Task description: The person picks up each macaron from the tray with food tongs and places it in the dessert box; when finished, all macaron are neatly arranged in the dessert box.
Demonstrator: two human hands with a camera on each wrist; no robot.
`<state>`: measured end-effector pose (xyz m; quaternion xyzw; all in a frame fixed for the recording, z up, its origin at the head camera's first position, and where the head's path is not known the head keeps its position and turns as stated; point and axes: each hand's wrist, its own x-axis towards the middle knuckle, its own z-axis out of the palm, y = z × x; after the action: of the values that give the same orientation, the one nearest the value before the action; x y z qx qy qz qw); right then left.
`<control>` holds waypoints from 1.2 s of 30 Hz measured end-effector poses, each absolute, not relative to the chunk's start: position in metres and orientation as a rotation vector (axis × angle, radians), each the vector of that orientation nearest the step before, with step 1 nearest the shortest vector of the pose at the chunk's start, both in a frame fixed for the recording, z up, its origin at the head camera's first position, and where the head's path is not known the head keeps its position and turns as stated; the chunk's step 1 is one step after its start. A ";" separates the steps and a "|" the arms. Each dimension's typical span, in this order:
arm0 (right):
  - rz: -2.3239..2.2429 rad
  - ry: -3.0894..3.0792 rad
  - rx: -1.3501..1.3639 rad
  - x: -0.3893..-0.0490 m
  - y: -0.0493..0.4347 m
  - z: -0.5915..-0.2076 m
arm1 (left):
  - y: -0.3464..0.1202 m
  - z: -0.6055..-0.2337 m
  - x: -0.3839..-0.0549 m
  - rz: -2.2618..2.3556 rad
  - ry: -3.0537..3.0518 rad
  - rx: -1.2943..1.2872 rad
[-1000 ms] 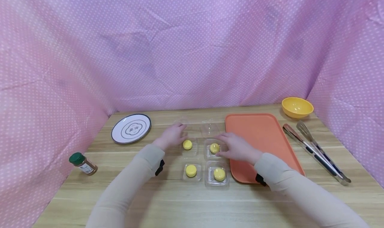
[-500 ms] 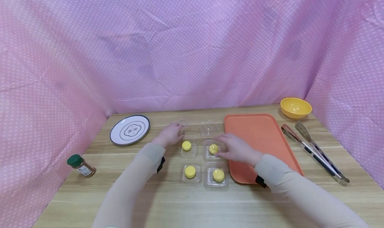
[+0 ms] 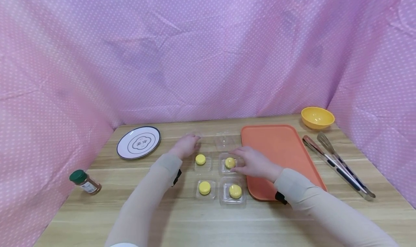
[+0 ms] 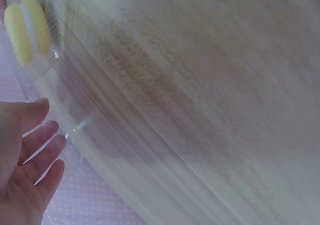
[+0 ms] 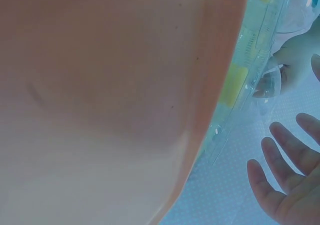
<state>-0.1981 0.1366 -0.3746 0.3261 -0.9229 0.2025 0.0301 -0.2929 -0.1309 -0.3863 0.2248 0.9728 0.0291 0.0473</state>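
Observation:
Several clear plastic boxes stand mid-table, each with a yellow macaron, such as the near-left macaron (image 3: pixel 204 187) and the near-right macaron (image 3: pixel 235 191). My left hand (image 3: pixel 186 145) reaches beside the far-left macaron (image 3: pixel 200 159), its relaxed fingers at that box's transparent raised lid (image 4: pixel 75 127); whether they touch it is hard to tell. Over the right edge of the far-right box, my right hand (image 3: pixel 256 163) hovers with fingers spread, near the far-right macaron (image 3: pixel 230 163). Nothing is held in the right hand. Behind this box its clear lid (image 3: pixel 225 142) lies folded back.
An orange tray (image 3: pixel 276 149) lies right of the boxes, under the right wrist. Beyond it are metal tongs (image 3: pixel 341 167) and a yellow bowl (image 3: pixel 317 118). A white plate (image 3: pixel 139 142) and a green-capped spice jar (image 3: pixel 86 182) stand at left. Pink dotted cloth (image 3: pixel 208 59) hangs behind.
The head view has shifted slightly. My left hand has drawn a little away from the far-left macaron, which shows more fully. The right hand has hardly moved.

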 end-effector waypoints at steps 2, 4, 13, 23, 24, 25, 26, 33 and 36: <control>0.620 -2.843 1.005 -0.198 0.136 -0.375 | -0.131 -0.387 -0.293 0.109 2.969 0.670; 0.620 -2.846 1.004 -0.198 0.136 -0.375 | -0.132 -0.387 -0.293 0.127 2.971 0.653; 0.606 -2.862 1.002 -0.198 0.137 -0.375 | -0.134 -0.389 -0.297 0.083 3.005 0.677; 0.606 -2.876 1.005 -0.198 0.135 -0.375 | -0.135 -0.391 -0.298 0.092 2.988 0.638; 0.607 -2.874 1.006 -0.198 0.134 -0.375 | -0.136 -0.391 -0.298 0.095 2.987 0.636; 0.608 -2.873 1.008 -0.198 0.134 -0.375 | -0.137 -0.391 -0.297 0.098 2.988 0.639; 0.608 -2.872 1.008 -0.198 0.134 -0.375 | -0.137 -0.391 -0.297 0.104 2.989 0.640; 0.607 -2.870 1.009 -0.198 0.134 -0.376 | -0.139 -0.390 -0.294 0.156 3.034 0.652; 0.617 -2.872 1.005 -0.198 0.134 -0.375 | -0.141 -0.388 -0.292 0.200 3.045 0.642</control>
<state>-0.1985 0.1340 -0.3754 0.3236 -0.9249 0.1987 0.0184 -0.2924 -0.1410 -0.3877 0.2059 0.9764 0.0641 0.0114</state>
